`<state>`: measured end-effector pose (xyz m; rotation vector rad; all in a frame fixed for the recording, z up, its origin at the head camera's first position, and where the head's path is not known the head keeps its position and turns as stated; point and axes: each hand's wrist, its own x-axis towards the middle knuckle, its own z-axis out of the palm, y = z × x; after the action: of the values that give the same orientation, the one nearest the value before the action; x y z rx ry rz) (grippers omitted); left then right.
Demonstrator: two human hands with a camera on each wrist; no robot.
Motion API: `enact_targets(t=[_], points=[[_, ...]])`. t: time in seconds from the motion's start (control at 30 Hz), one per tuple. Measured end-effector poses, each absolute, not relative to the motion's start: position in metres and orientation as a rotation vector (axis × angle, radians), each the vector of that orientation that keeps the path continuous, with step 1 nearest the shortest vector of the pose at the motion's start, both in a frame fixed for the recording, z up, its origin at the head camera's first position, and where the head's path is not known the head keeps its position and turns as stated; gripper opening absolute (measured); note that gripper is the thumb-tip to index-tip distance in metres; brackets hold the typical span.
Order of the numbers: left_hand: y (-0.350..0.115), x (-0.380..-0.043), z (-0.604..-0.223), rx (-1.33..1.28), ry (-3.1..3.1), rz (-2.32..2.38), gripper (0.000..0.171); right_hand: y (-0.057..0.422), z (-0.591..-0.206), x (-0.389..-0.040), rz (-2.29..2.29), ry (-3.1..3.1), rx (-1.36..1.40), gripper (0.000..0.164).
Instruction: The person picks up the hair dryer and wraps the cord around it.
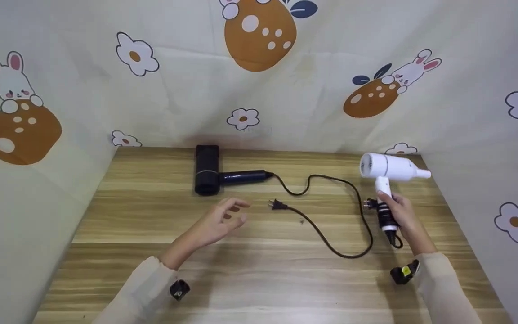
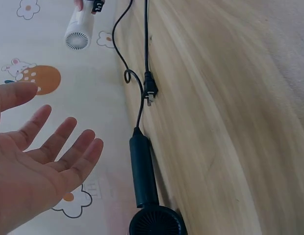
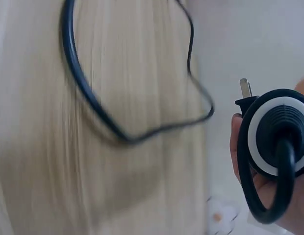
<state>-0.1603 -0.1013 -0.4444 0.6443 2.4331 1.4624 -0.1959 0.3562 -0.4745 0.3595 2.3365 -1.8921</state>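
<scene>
My right hand [image 1: 404, 213] grips the handle of a white hair dryer [image 1: 394, 167] at the right of the table. That dryer's black cord is wound round its handle, and its plug [image 3: 246, 93] sticks out at the side. Left of centre, my left hand [image 1: 221, 220] hovers with fingers spread and a little bent, holding nothing. Just beyond it lies a dark hair dryer [image 1: 207, 168] on its side, its handle [image 2: 143, 171] pointing right. From that handle a black cord [image 1: 361, 211] loops across the table and ends in a two-pin plug [image 1: 278, 205] near my left fingertips.
The wood-grain table [image 1: 250, 288] is bordered by hanging cloth [image 1: 187, 99] printed with rabbits and flowers at the back and both sides. Black wrist cameras sit at each sleeve. A tiny speck [image 1: 302, 221] lies beside the dark dryer's cord.
</scene>
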Motion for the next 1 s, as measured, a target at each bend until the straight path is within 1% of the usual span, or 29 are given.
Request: enact_targets(t=[0.17, 0.3, 0.37, 0.53, 0.6, 0.67, 0.8, 1.0], points=[[-0.106, -0.158, -0.451, 0.627, 2.445, 1.458, 0.032, 0.382, -0.491, -0.207, -1.849, 2.343, 0.382, 0.023], [-0.108, -0.157, -0.453, 0.625, 2.443, 1.475, 0.032, 0.394, -0.501, -0.212, -1.736, 2.443, 0.361, 0.025], [-0.109, -0.157, -0.453, 0.626, 2.444, 1.479, 0.031, 0.396, -0.505, -0.215, -1.662, 2.505, 0.349, 0.031], [-0.109, -0.156, -0.453, 0.633, 2.442, 1.483, 0.031, 0.398, -0.511, -0.221, -1.397, 2.666, 0.339, 0.057], [-0.109, -0.156, -0.454, 0.631, 2.441, 1.492, 0.031, 0.397, -0.513, -0.222, -1.293, 2.740, 0.314, 0.061], [-0.110, -0.156, -0.454, 0.635, 2.443, 1.493, 0.031, 0.395, -0.514, -0.224, -1.210, 2.822, 0.280, 0.057], [-0.111, -0.155, -0.457, 0.637, 2.456, 1.475, 0.030, 0.392, -0.519, -0.225, -1.008, 3.007, 0.191, 0.045], [-0.110, -0.153, -0.458, 0.646, 2.466, 1.455, 0.031, 0.391, -0.527, -0.219, -0.847, 3.152, 0.191, 0.041]])
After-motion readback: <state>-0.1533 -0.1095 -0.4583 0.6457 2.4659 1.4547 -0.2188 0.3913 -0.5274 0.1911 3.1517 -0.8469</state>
